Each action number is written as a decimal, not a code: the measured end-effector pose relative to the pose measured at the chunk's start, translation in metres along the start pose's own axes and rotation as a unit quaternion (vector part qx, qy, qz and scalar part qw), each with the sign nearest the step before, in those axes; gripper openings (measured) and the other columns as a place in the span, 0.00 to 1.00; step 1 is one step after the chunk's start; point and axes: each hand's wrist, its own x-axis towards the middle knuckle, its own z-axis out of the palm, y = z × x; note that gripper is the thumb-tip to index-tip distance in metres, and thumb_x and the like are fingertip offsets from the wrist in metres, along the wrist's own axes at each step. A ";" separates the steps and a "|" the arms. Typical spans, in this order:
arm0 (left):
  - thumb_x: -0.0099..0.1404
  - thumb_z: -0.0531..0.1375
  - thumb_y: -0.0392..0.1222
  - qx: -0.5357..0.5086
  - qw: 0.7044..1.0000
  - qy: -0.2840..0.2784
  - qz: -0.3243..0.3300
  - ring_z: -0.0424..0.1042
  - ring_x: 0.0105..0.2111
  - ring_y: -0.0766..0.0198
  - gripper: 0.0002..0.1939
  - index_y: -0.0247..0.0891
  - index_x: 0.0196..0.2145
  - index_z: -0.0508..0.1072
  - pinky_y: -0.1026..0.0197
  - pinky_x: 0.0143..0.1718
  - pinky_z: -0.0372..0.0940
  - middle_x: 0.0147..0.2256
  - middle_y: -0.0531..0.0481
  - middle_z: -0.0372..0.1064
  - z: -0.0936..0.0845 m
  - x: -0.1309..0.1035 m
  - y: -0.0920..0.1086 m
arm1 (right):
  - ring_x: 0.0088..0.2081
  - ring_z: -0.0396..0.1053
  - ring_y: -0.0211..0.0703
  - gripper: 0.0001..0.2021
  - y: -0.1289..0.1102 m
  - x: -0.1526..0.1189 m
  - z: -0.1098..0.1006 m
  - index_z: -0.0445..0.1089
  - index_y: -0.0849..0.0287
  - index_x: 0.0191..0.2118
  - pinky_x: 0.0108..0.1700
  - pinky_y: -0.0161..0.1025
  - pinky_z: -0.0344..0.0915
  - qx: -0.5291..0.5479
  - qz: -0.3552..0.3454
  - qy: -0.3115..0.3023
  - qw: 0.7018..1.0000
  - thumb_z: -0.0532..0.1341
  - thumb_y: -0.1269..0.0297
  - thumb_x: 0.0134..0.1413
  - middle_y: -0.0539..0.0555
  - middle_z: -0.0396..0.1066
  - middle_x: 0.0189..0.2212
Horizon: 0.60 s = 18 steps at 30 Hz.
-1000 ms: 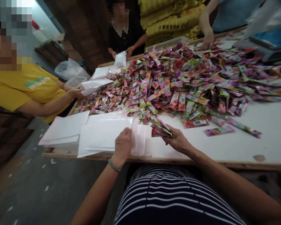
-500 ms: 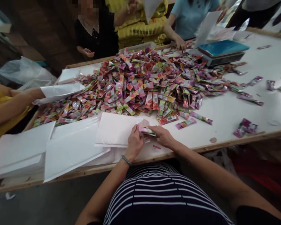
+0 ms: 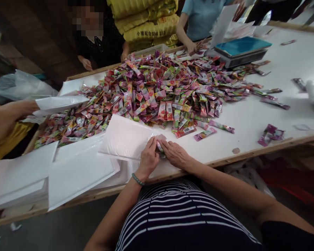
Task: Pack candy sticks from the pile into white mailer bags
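Observation:
My left hand (image 3: pixel 148 157), with a beaded bracelet at its wrist, grips the open end of a white padded envelope (image 3: pixel 127 137) near the table's front edge. Against that opening my right hand (image 3: pixel 176 155) has its fingers pressed on a small bunch of purple and green sachets (image 3: pixel 160 147). The sachets are partly inside the envelope's mouth and mostly covered by my fingers. Beyond my hands rises a big heap of colourful sachets (image 3: pixel 146 90). More white envelopes (image 3: pixel 78 170) lie flat to the left.
A blue-topped scale (image 3: pixel 243 47) stands at the back right. Loose sachets (image 3: pixel 270 135) lie on the white table (image 3: pixel 251 122). A person's arm (image 3: pixel 13 111) holds an envelope at the left. Two people stand across the table before yellow sacks (image 3: pixel 151 29).
The envelope in my left hand has tilted, its far side raised. My right hand has flattened over the sachets and pushed them deeper into the opening. The whole view has shifted slightly.

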 end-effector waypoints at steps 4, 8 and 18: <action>0.55 0.50 0.25 -0.003 1.000 -0.024 0.000 0.60 0.62 0.56 0.35 0.29 0.62 0.60 0.52 0.62 0.59 0.61 0.36 0.60 -0.005 0.002 -0.003 | 0.42 0.66 0.51 0.28 0.003 -0.003 -0.002 0.49 0.60 0.67 0.39 0.44 0.64 -0.008 -0.001 -0.010 1.000 0.47 0.74 0.62 0.65 0.66 0.53; 0.55 0.50 0.24 0.021 0.999 -0.035 0.011 0.59 0.62 0.56 0.36 0.32 0.63 0.58 0.51 0.62 0.60 0.62 0.38 0.59 -0.008 0.000 -0.005 | 0.45 0.69 0.48 0.28 0.017 0.003 -0.015 0.55 0.57 0.65 0.42 0.41 0.66 0.119 0.010 -0.025 0.993 0.53 0.73 0.59 0.63 0.65 0.56; 0.54 0.50 0.25 -0.056 0.998 -0.033 -0.011 0.58 0.63 0.58 0.38 0.34 0.64 0.57 0.54 0.63 0.57 0.64 0.42 0.57 -0.012 0.004 -0.005 | 0.55 0.66 0.46 0.27 0.021 0.007 -0.002 0.62 0.50 0.62 0.52 0.42 0.66 0.371 0.069 0.078 0.923 0.58 0.71 0.56 0.55 0.63 0.60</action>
